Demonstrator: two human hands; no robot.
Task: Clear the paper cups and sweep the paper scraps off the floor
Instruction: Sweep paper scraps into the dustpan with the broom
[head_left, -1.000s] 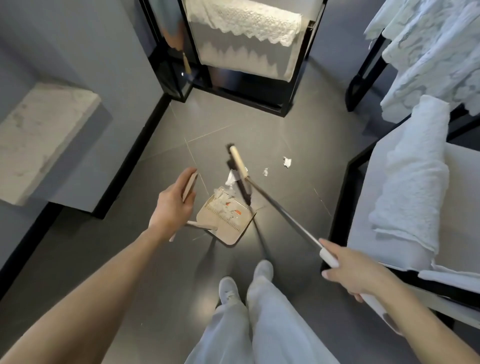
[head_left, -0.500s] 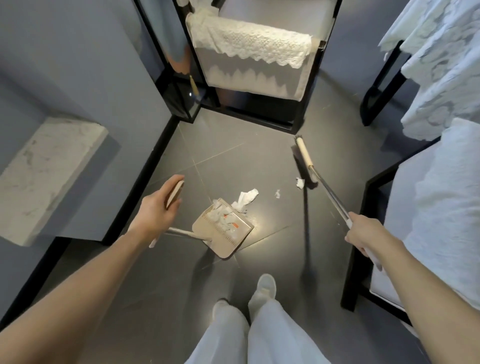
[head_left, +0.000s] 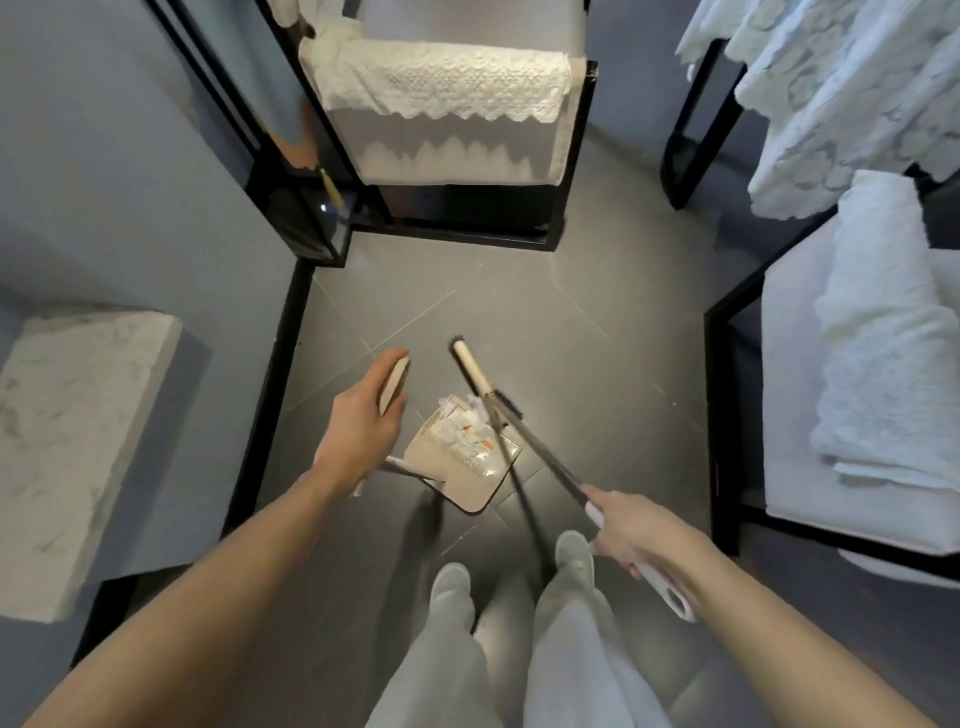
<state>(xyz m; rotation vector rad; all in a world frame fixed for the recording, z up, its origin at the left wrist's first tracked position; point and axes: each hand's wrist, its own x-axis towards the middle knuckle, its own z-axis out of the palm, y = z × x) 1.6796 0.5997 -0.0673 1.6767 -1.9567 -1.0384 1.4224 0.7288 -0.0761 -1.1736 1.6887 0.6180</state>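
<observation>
The floor (head_left: 597, 374) is showing as dark grey tile with thin pale joints, and a black skirting is running along the grey wall (head_left: 130, 171) on the left. A white marbled ledge (head_left: 72, 431) is jutting from that wall. Black-framed chairs with pale cushions are standing ahead and to the right, lace cloths (head_left: 441, 85) draping over them, and a rolled white towel (head_left: 883, 353) is lying on the right-hand seat.

The left hand (head_left: 358, 426) is wrapping its grip around the upright handle of a beige dustpan (head_left: 462, 462), whose pan is resting on the floor just ahead of the person's shoes. The paper scraps (head_left: 462, 421) are sitting heaped inside the pan near its front lip, some carrying orange marks. The right hand (head_left: 631, 530) is closing its grip on the white end of the broom (head_left: 519, 441) handle; the broom head is lying against the pan's front edge, touching the scraps.

No writing or label is legible anywhere.
</observation>
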